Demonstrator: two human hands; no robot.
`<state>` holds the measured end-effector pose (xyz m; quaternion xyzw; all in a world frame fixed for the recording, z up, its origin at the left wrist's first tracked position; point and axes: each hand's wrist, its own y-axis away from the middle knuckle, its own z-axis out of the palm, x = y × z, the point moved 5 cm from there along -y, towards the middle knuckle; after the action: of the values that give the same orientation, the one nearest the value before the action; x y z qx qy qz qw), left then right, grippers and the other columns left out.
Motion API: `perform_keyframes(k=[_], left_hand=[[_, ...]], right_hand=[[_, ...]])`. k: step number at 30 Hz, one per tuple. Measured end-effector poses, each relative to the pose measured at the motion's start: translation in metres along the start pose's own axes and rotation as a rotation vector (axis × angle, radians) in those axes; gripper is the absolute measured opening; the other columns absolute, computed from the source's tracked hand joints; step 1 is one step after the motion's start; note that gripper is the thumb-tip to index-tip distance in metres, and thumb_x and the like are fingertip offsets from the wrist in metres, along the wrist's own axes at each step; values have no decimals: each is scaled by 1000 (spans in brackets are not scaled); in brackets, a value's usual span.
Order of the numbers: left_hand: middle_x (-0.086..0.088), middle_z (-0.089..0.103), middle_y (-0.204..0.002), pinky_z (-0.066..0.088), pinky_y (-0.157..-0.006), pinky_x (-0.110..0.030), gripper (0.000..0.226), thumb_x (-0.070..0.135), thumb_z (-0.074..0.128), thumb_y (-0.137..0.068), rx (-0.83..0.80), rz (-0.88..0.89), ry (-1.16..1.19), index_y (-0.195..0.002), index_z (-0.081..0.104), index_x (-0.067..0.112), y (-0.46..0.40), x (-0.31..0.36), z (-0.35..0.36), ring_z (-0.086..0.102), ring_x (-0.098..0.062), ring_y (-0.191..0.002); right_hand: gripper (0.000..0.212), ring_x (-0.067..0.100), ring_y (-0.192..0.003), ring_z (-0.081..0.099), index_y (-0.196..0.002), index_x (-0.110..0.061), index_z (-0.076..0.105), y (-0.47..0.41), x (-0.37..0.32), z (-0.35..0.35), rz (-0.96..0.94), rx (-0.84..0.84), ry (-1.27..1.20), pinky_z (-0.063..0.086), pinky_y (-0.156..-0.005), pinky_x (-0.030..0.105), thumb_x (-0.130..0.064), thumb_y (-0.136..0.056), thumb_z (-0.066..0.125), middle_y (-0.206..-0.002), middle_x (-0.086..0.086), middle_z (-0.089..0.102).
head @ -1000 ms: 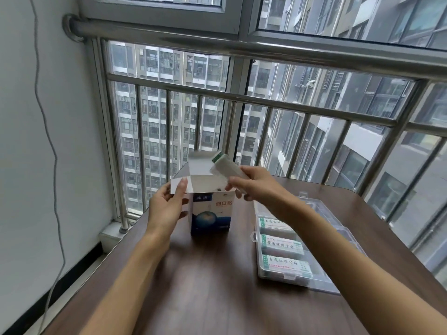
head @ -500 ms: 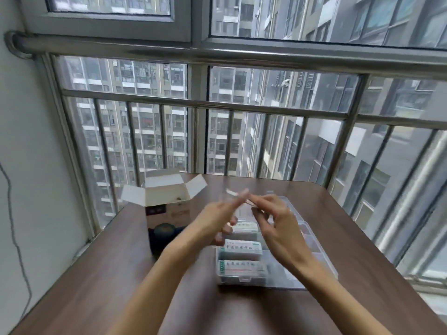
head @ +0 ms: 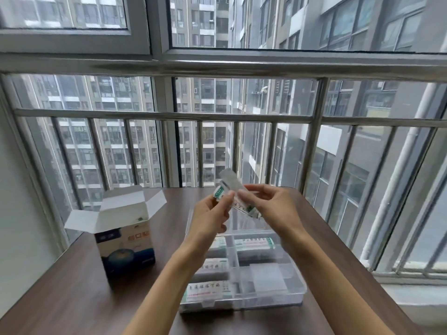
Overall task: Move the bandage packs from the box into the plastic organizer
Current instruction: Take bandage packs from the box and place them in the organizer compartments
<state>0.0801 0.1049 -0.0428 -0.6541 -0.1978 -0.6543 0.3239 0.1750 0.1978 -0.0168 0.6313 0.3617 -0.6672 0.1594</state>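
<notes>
The bandage box stands open on the left of the wooden table, white flaps up. To its right lies the clear plastic organizer, with three white-and-green bandage packs in its left and middle compartments. Above the organizer's far end, both hands hold a small fanned bunch of bandage packs. My left hand pinches the bunch's left, green-edged end. My right hand pinches its right side. The packs in hand are motion-blurred.
A metal window railing and glass run directly behind the table's far edge. A white wall closes the left side. The organizer's open lid lies flat behind it, under the hands.
My right hand carried packs from the box rightward to above the organizer. My left hand let go of the box flap and joined it on the packs. The view swung right.
</notes>
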Motion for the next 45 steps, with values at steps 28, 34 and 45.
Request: perform_keyframes(k=[28,34,45], left_hand=[[7,57,-60,29,-42,-12,18,18,53,-96,-30,-12,-127,-85,68,18,-3,0,-10,44,0,-46],[4,59,-71,29,-42,-13,25,26,46,-97,-106,-100,19,-84,64,15,-3,-3,-8,43,-4,-54],[11,59,-48,33,-46,-9,17,33,67,-86,90,200,-271,-77,74,21,-3,6,-20,43,1,-45]], right_hand=[[24,5,-76,70,-97,-16,65,-1,5,-1,-37,-94,216,55,-63,17,-26,-78,75,-87,0,73],[22,13,-76,71,-100,-6,66,-1,15,0,233,-160,-55,55,-64,19,-18,-82,70,-85,6,74],[18,19,-77,70,-102,-4,66,3,26,10,373,-230,-172,56,-62,21,-16,-90,60,-88,10,72]])
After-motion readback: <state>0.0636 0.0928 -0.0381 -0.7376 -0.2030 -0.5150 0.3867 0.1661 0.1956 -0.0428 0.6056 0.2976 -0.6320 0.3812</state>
